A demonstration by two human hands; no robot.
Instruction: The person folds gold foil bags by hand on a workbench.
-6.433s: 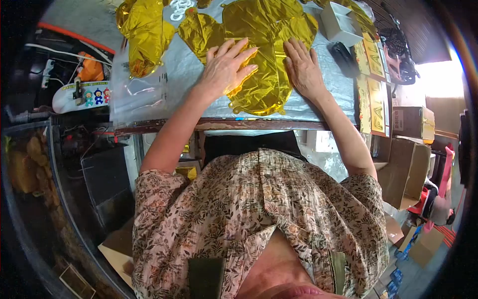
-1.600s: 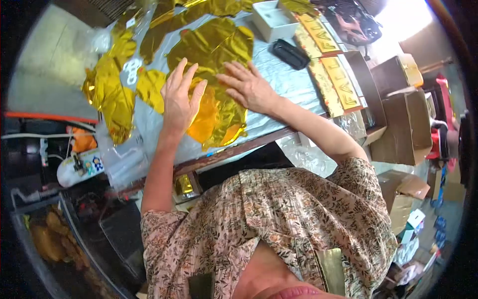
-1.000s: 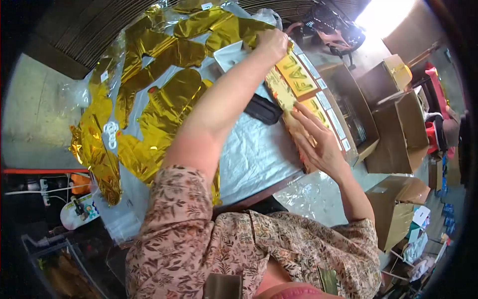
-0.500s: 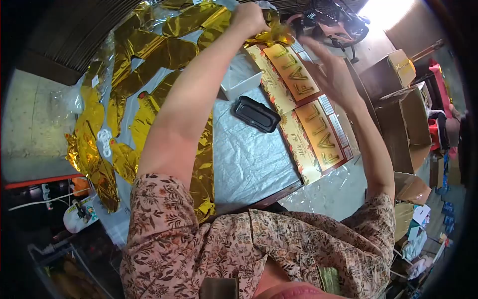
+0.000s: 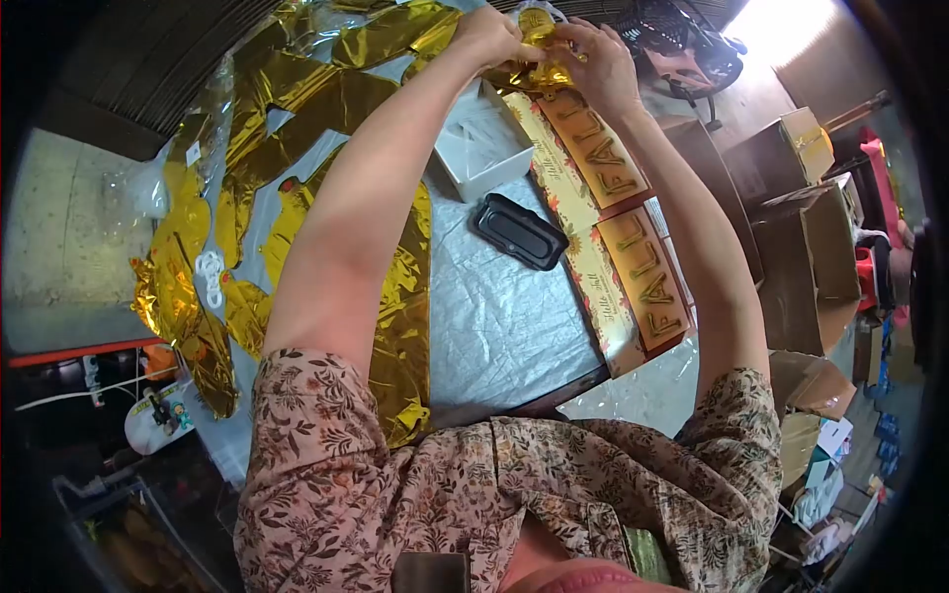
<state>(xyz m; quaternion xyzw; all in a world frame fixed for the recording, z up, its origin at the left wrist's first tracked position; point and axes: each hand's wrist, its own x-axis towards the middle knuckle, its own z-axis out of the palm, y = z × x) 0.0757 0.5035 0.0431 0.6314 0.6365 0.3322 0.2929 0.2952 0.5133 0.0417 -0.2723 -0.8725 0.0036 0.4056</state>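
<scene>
At the far end of the table, my left hand [image 5: 487, 42] is closed on a piece of shiny gold foil [image 5: 554, 75], probably a foil balloon. Facing it, my right hand [image 5: 605, 71] pinches the same gold foil, its fingers close to the left thumb. The exact grip of the fingertips is too small to make out. Just below the hands lie two printed boxes reading FALL [image 5: 633, 272] and a white open box [image 5: 491, 170] with clear plastic inside. A black plastic tray [image 5: 518, 231] rests on the silvery table cover [image 5: 484, 331].
Large flat gold foil balloons [image 5: 326, 109] spread over the left of the table. A white ribbon coil [image 5: 209, 277] lies among them. Cardboard boxes [image 5: 806, 262] stand at the right, a bicycle [image 5: 682, 54] at the back, and a skateboard [image 5: 158, 420] at the lower left.
My right hand has moved up and left, from open above the FALL boxes to the gold foil. My left hand stays at the foil. The view has shifted slightly.
</scene>
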